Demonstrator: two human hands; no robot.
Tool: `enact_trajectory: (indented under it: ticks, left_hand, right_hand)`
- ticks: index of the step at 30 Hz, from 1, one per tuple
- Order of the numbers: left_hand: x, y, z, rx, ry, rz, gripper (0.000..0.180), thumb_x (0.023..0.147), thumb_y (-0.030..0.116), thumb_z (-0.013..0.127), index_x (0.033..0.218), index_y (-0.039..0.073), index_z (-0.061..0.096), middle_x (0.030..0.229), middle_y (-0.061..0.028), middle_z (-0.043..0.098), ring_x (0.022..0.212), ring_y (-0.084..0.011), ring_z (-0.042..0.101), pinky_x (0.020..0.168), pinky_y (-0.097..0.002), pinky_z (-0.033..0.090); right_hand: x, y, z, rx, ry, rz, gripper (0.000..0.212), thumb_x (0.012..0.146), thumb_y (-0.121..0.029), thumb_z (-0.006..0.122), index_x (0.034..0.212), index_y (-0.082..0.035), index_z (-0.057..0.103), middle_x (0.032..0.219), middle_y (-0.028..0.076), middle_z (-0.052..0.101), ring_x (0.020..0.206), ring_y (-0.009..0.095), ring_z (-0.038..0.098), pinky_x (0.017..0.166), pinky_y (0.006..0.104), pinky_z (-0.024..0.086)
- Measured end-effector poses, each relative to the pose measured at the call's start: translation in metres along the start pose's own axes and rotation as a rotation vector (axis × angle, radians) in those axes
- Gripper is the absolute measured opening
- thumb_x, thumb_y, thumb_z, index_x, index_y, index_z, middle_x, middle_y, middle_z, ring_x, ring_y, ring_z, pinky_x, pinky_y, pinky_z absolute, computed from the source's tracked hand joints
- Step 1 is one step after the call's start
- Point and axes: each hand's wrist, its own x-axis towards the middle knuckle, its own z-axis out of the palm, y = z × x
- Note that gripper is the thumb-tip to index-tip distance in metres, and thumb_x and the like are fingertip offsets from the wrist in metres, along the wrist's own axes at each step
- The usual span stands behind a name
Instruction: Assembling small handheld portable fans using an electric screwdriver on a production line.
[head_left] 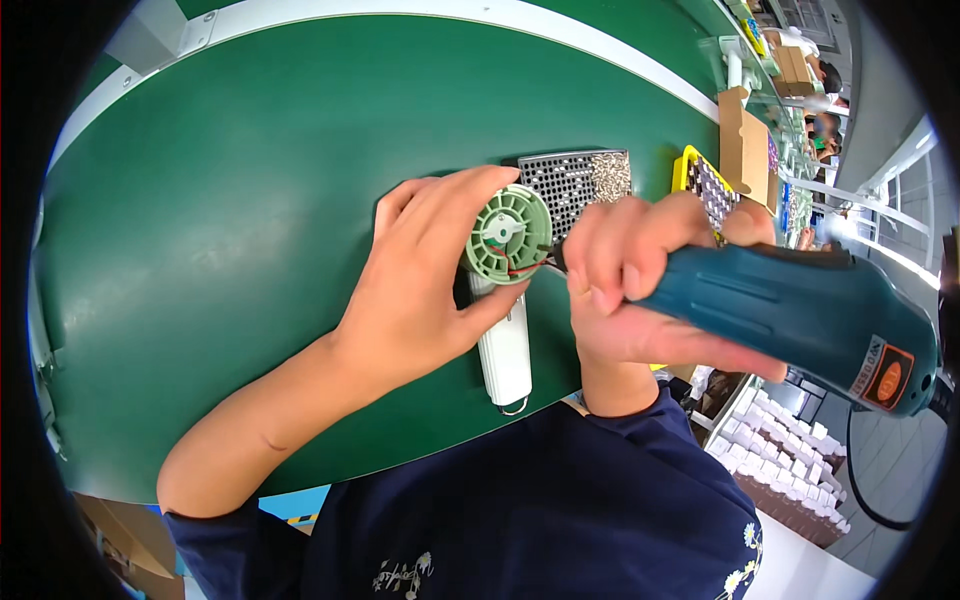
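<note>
My left hand (418, 262) curls around a pale green round fan housing (518, 212), fingers over its far edge and thumb at its near edge. The housing's open side shows radial ribs, a central hub and thin red wires. A white handle (508, 360) with a small metal loop at its end extends below it toward me. In my right hand (625, 270) is a dark teal electric screwdriver (780, 308), tilted with its tip end toward the housing's right rim. My fingers partly hide the tip; whether it touches a screw I cannot tell.
Just beyond the housing lies a black perforated screw tray (562, 180) with small screws heaped at its right end. Farther right are a yellow-edged tray (684, 170) and a cardboard box (742, 150). The green tabletop (230, 210) spreads left; white boxes (780, 450) are stacked at lower right.
</note>
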Motion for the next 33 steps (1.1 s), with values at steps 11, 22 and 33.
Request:
enact_trajectory:
  ticks: [11,22,33]
  left_hand:
    - [0.006,-0.001,-0.002,0.127,-0.061,0.029,0.074,0.064,0.007,0.081,0.132,0.006,0.050,0.127,-0.0086,0.059,0.112,-0.0288,0.056,0.102,-0.0411,0.036]
    - [0.009,0.002,-0.002,0.123,-0.078,0.044,0.071,0.062,0.002,0.079,0.128,0.001,0.052,0.125,-0.0127,0.062,0.107,-0.0279,0.058,0.102,-0.0380,0.034]
    - [0.009,0.001,-0.001,0.133,-0.048,0.056,0.071,0.066,0.008,0.082,0.129,0.003,0.051,0.124,-0.0086,0.062,0.104,-0.0245,0.060,0.097,-0.0398,0.036]
  right_hand:
    - [-0.006,-0.004,-0.013,0.068,-0.045,-0.004,0.073,0.082,-0.077,0.049,0.121,-0.015,0.044,0.075,0.003,0.048,0.051,0.016,0.046,0.050,0.0303,0.039]
    - [-0.031,-0.010,-0.060,-0.009,0.330,-0.145,0.095,0.074,-0.092,0.026,0.136,-0.021,0.035,0.075,0.006,0.049,0.049,0.015,0.049,0.042,0.0305,0.042]
    - [-0.031,-0.010,-0.064,0.002,0.249,-0.129,0.085,0.082,-0.084,0.034,0.134,-0.017,0.039,0.079,0.004,0.050,0.047,0.014,0.045,0.045,0.0307,0.039]
